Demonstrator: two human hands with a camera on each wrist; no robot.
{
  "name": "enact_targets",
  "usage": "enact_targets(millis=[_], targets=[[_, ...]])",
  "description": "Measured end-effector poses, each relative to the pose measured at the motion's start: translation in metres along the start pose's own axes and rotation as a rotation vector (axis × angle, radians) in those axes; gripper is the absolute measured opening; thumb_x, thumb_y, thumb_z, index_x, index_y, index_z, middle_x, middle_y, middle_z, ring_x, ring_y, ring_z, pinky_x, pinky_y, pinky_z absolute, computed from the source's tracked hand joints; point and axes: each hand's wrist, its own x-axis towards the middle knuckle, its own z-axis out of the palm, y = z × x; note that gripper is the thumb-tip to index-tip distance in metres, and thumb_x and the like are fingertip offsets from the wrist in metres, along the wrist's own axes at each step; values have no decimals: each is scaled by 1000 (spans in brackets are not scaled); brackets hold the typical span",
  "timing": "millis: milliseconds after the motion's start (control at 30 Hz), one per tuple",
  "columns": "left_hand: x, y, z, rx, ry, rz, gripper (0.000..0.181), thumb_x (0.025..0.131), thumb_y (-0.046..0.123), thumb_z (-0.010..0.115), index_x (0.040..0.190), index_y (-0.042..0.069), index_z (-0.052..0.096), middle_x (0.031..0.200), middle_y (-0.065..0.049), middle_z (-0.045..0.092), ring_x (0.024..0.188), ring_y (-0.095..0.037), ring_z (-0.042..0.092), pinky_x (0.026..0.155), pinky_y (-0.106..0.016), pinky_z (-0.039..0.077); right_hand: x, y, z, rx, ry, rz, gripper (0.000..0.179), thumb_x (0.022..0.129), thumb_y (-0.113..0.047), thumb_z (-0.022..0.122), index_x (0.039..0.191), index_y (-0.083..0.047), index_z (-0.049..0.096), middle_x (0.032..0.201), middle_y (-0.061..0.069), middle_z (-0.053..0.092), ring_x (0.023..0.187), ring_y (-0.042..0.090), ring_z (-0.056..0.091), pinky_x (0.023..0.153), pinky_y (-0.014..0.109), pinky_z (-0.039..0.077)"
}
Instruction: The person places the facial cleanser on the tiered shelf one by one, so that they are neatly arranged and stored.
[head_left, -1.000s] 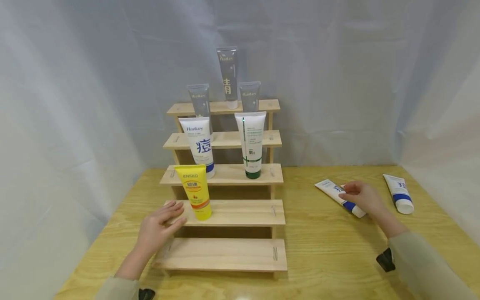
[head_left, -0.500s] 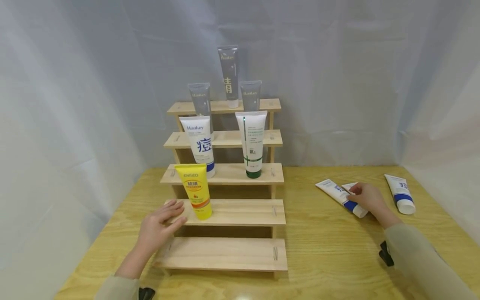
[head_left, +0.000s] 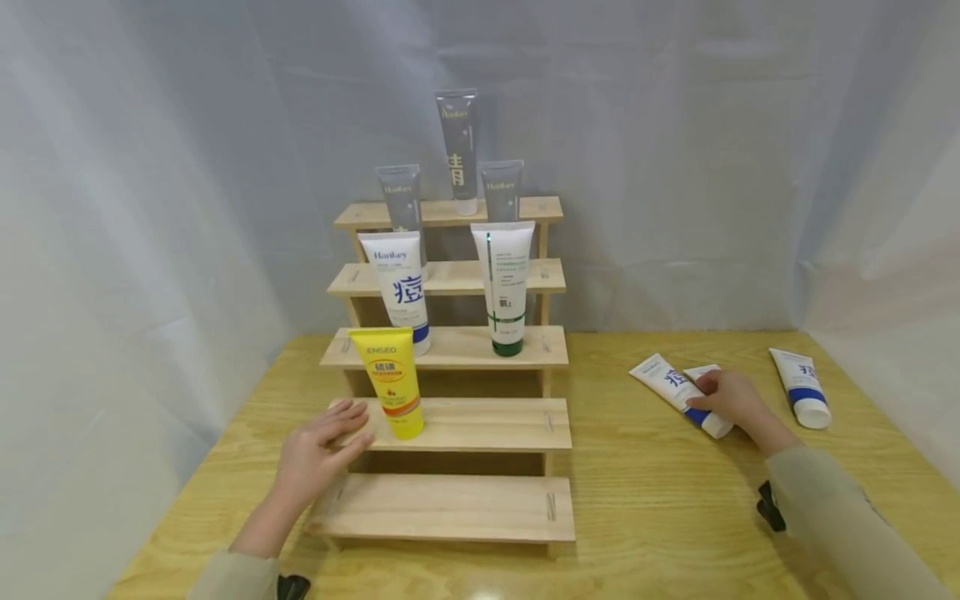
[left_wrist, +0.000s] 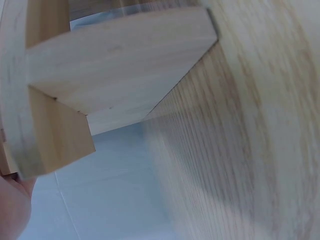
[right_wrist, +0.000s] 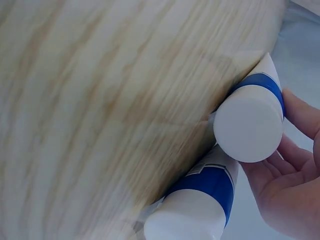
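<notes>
On the right of the table, my right hand pinches a white squeeze tube with a blue band between thumb and fingers. Its white cap faces the right wrist camera. A similar tube lies right beside it, mostly hidden by the hand. My left hand rests with relaxed fingers on the left end of a wooden step of the tiered stand. Just beyond those fingertips, a yellow tube stands on its cap on that same step.
Another white-and-blue tube lies at the far right. Higher steps bear upright tubes: a white-and-blue one, a white-and-green one, and grey ones, with one grey tube on top. A pale curtain hangs around the table.
My right hand has shifted slightly over the tubes, and the front white-and-blue tube has turned a little, its label facing up more. My left hand stays in place.
</notes>
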Motion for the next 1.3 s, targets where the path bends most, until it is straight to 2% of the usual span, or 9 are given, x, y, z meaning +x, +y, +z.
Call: enact_targets(millis=[267,467,633,767,933,1100,1200,1300], targets=[[-1,0,0,26,3,-8,31,66,16,77,93,2,69,105,-7,63,102,-28,56,94,-13,31,-1,-9,-4,34,-164,141,58,79,-28,66,110,17,46,102,30,51,85,32,49,76,44,43],[-1,0,0,24,0,-5,31,67,16,77,93,3,69,106,-6,63,102,-28,55,94,-11,29,-1,-12,-4,13,-181,115,55,78,-26,67,105,19,48,93,25,54,78,27,50,68,36,45],[0,0,-1,30,-4,-14,30,67,17,76,94,3,69,106,-6,63,103,-27,55,93,-22,36,0,-12,-2,34,-171,101,43,76,-22,68,94,14,54,79,14,55,67,20,50,55,27,43],[0,1,-1,31,-9,-21,30,68,17,76,93,3,69,106,-6,62,103,-27,55,92,-27,38,-1,-11,1,39,-144,110,41,75,-22,69,92,12,54,79,14,55,67,20,49,55,27,43],[0,1,-1,28,-14,-26,31,68,17,76,94,3,69,107,-6,62,104,-27,55,93,-25,37,-6,-13,2,29,-111,145,53,76,-26,68,103,16,49,90,22,55,75,26,50,65,34,45],[0,1,-2,26,-10,-20,31,67,16,76,94,2,69,106,-7,62,103,-28,55,94,-16,32,-14,-19,3,49,-68,128,62,76,-32,68,108,18,46,95,26,54,78,29,49,70,41,45],[0,1,-1,24,-8,-13,30,67,16,77,93,2,69,106,-7,62,103,-28,55,94,-14,31,-18,-24,4,71,-39,105,65,76,-36,67,108,16,47,95,24,54,78,27,49,69,39,45],[0,1,-1,21,-10,-12,30,67,15,76,93,2,69,106,-7,62,103,-28,55,94,-17,33,-24,-30,5,101,-7,88,65,77,-39,66,108,15,48,93,21,55,77,25,49,65,34,44]])
